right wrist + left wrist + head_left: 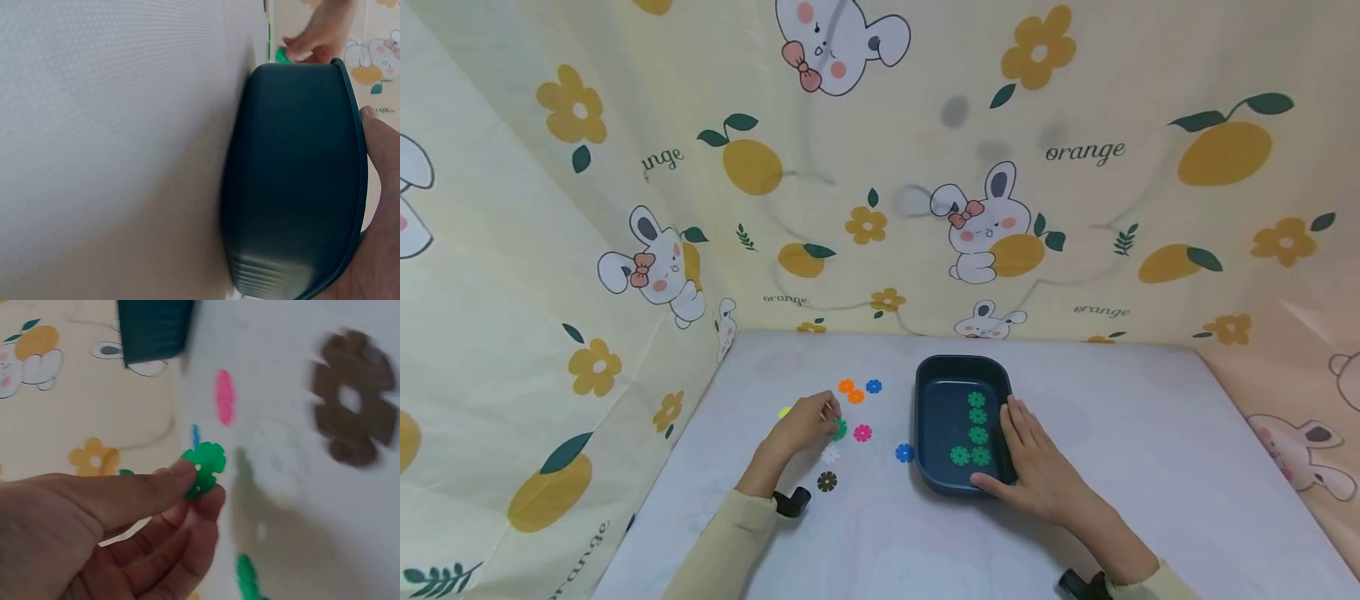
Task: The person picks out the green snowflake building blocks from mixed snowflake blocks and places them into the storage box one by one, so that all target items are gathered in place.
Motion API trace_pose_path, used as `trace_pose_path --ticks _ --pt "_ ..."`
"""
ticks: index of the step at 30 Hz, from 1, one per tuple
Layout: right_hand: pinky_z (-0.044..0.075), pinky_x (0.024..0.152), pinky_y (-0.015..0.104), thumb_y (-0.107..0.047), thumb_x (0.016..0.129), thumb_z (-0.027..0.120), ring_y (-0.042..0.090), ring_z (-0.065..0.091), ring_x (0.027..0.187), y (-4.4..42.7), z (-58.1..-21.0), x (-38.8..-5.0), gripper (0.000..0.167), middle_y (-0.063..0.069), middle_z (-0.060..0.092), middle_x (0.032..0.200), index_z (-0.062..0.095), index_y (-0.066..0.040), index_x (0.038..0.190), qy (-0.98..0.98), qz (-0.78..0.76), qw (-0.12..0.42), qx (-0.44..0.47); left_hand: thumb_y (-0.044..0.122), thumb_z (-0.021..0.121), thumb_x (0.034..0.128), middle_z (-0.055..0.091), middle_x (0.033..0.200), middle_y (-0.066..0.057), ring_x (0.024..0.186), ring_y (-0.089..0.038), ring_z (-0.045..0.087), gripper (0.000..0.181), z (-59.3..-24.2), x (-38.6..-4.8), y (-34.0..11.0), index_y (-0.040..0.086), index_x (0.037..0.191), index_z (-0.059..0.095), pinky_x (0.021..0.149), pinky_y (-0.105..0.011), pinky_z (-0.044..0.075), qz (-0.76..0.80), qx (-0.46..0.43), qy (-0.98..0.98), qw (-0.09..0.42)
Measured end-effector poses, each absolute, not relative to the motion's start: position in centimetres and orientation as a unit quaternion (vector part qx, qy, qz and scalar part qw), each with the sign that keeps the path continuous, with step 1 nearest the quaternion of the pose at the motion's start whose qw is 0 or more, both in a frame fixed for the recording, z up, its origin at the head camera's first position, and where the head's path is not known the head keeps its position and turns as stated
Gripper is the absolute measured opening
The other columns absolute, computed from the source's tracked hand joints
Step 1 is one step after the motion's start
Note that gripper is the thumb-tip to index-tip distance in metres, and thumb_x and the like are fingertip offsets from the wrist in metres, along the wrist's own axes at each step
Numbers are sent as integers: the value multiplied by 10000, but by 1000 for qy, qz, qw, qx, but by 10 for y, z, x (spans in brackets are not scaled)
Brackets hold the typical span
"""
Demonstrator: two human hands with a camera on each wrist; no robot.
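Between thumb and fingers, my left hand (806,423) pinches a green flower-shaped disc (206,467), lifted off the table in the left wrist view. A dark blue tray (936,417) stands to the right, with several green notched discs (977,435) lying in its right half. My right hand (1037,467) rests along the tray's right rim, fingers extended and thumb at the near corner. Near the left hand lie a pink disc (862,433), a clear whitish disc (830,453) and a brown disc (827,482). Another green disc (246,576) shows below the hand in the left wrist view.
Two orange discs (856,397) and a blue disc (874,387) lie farther back. A second blue disc (905,452) sits by the tray's left wall. A yellow-green disc (785,412) is partly hidden behind the left hand. Printed cloth (865,275) hangs behind the white table (1112,433).
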State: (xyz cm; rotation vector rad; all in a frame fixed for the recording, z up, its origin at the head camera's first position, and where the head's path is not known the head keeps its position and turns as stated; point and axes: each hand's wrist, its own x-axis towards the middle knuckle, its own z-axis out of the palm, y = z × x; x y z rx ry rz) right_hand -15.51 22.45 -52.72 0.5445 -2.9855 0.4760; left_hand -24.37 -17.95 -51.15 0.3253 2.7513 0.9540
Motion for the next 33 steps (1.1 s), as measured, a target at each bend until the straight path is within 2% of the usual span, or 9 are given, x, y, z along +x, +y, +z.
trace_pose_path --ticks 6,16,21,28,33 --pt "235 1269 633 -798 897 643 462 146 1626 225 -526 -156 1237 276 124 1760 235 95 1650 -972 151 34 176 74 775 986 687 955 -3 876 -169 640 118 -488 -253 -156 96 1063 688 773 -325 566 381 160 907 86" --pt "244 1263 639 -807 895 637 462 145 1626 225 -529 -156 1241 277 128 1759 241 95 1649 -971 159 39 177 121 771 1005 715 1017 5 921 -177 666 113 -455 -271 -105 139 1100 713 800 -319 568 394 234 882 109" --pt "241 1262 644 -808 892 641 457 136 1629 226 -530 -157 1243 275 122 1761 239 91 1651 -971 161 31 174 157 775 1009 712 1033 15 900 -135 684 117 -460 -286 -81 156 1111 720 764 -282 553 392 284 864 136" --pt "240 1262 644 -805 896 643 462 137 1628 226 -531 -157 1241 275 115 1761 239 94 1650 -971 162 24 176 134 765 1013 720 1028 38 905 -99 662 103 -476 -296 -49 144 1111 736 860 -211 567 367 338 849 176" --pt "239 1261 643 -801 902 640 463 142 1627 225 -530 -156 1236 281 123 1758 240 99 1647 -970 162 29 180 100 757 1015 739 1022 32 881 -65 645 91 -484 -298 -25 123 1100 734 839 -176 545 316 378 851 183"
